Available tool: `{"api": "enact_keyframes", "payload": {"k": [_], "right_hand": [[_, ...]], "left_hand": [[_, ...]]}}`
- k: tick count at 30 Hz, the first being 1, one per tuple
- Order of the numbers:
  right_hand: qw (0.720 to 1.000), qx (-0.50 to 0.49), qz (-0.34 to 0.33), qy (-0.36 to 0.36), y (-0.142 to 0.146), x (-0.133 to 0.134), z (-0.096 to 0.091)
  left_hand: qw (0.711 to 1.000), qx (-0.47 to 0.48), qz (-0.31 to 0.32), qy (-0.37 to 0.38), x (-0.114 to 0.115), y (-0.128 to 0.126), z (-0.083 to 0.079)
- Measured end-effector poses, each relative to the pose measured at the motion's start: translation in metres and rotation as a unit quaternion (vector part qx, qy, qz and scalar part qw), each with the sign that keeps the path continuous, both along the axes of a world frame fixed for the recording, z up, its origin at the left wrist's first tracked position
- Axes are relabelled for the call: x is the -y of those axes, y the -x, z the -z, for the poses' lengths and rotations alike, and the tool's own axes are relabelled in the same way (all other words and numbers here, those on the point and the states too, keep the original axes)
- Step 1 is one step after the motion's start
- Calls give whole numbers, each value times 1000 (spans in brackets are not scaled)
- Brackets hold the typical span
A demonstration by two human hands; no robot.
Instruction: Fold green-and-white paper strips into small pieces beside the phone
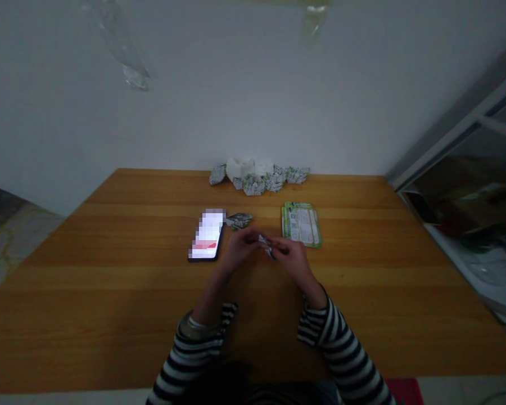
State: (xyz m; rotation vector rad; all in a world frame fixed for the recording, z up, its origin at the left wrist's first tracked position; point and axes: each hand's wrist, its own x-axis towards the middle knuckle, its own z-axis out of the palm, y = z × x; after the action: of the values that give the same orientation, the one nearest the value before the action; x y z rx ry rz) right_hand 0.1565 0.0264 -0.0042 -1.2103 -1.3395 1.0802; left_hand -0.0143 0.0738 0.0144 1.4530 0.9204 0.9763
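Meeting a white wall, the wooden table holds folded paper pieces.

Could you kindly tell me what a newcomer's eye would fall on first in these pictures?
The lit smartphone stands out first, lying left of centre on the wooden table, its screen blurred. At the centre, the left hand and right hand, in striped sleeves, pinch a small folded paper piece between them. Beyond them, a row of folded paper pieces lines the far table edge by the wall.
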Motion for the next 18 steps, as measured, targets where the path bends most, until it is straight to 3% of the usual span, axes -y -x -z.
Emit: {"api": "enact_keyframes", "payload": {"k": [3, 5, 13, 18], "right_hand": [[994, -103, -28, 39, 0, -1, -2], [993, -109, -27, 42, 2, -1, -3], [983, -120, 137, 25, 17, -3, 5], [990, -74, 114, -23, 7, -6, 3]], "left_hand": [[995, 51, -84, 32, -3, -1, 3], [990, 68, -117, 44, -3, -3, 5], [973, 140, -159, 93, 8, -25, 20], [979, 134, -128, 88, 8, -28, 20]]}}
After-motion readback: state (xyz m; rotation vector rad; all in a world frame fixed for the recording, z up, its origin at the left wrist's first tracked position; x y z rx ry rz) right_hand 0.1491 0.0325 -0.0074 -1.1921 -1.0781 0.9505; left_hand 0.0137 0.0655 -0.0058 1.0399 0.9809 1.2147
